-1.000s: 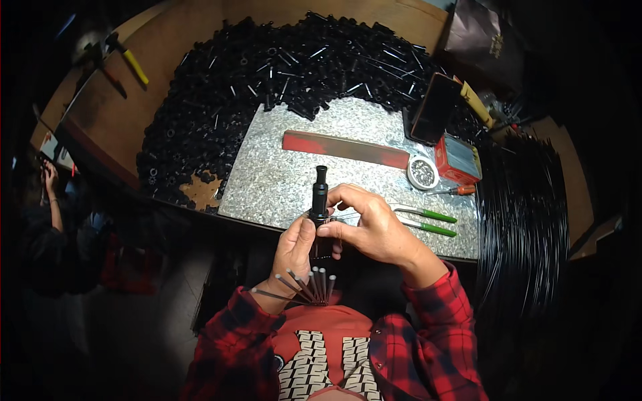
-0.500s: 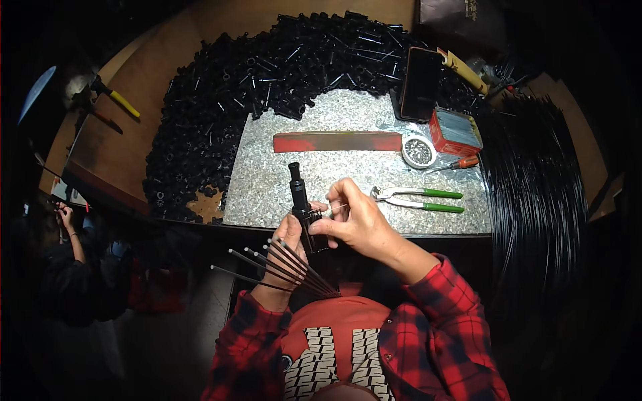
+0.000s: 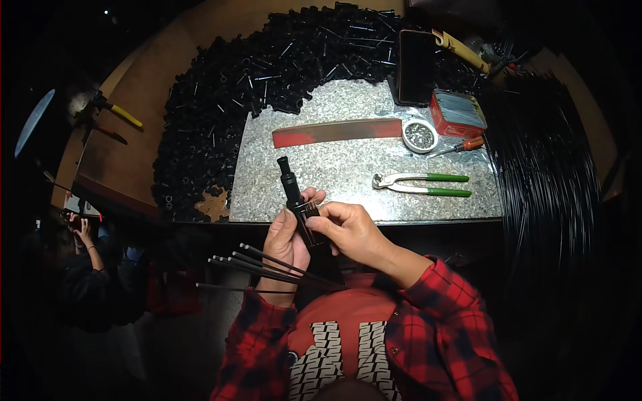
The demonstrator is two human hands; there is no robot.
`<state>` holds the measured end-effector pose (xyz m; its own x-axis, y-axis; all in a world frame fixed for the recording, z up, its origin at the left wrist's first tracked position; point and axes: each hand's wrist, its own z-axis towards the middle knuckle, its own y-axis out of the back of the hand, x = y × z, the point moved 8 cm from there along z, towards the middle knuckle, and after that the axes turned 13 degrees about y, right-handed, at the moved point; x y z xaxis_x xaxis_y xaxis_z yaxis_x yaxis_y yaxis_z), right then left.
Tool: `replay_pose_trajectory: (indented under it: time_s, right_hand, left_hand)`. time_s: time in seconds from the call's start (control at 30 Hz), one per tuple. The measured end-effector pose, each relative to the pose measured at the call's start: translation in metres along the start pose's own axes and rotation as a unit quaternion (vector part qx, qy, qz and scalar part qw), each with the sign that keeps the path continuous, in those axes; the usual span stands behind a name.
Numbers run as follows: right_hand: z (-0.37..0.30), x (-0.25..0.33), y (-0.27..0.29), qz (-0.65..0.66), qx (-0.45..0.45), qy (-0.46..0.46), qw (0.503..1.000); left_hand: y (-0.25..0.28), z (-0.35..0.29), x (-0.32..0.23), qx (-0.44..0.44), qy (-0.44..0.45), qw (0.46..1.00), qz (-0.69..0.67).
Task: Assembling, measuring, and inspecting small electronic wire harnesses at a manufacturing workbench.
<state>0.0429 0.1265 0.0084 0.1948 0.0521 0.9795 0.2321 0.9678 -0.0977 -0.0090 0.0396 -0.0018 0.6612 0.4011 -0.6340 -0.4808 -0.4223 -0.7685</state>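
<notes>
My left hand [image 3: 284, 237] is closed round a black tubular part [image 3: 291, 190], which has a stepped, narrower upper end and a blockier lower end. The part stands tilted just in front of the table's near edge. My right hand [image 3: 351, 230] is closed too, its thumb and fingertips pinched against the side of the lower block. Thin lines show by those fingertips; what they pinch is too small to make out. Several thin black rods [image 3: 257, 266] with pale tips fan out across my left wrist from near my waist.
A stone slab [image 3: 334, 167] carries green-handled pincers [image 3: 428, 185], a red-sided bar [image 3: 338, 132], a white bowl of small metal bits [image 3: 420, 136], a screwdriver [image 3: 468, 144], a red box [image 3: 458, 113] and a phone [image 3: 414, 67]. Black parts [image 3: 207, 100] heap behind; black strands [image 3: 545, 154] hang right. Another person [image 3: 87, 267] is left.
My right hand has come closer in against the lower block, and the pale thin piece at its fingertips no longer shows. The black part has shifted slightly left, and the rods' tips have dropped a little.
</notes>
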Motion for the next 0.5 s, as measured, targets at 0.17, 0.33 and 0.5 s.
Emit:
replay_pose_trajectory:
  time_s: [0.17, 0.33, 0.5]
  right_hand:
    - [0.001, -0.005, 0.000, 0.062, 0.040, -0.002, 0.997]
    - [0.002, -0.005, 0.001, 0.096, 0.092, 0.001, 0.991]
    - [0.002, -0.004, 0.001, 0.086, 0.109, 0.004, 0.990]
  left_hand:
    - [-0.004, 0.004, 0.002, 0.047, 0.018, 0.999, 0.003]
    - [-0.016, 0.001, 0.006, 0.082, 0.097, 0.992, 0.000]
    - [-0.013, 0.003, 0.005, 0.093, 0.087, 0.992, 0.024]
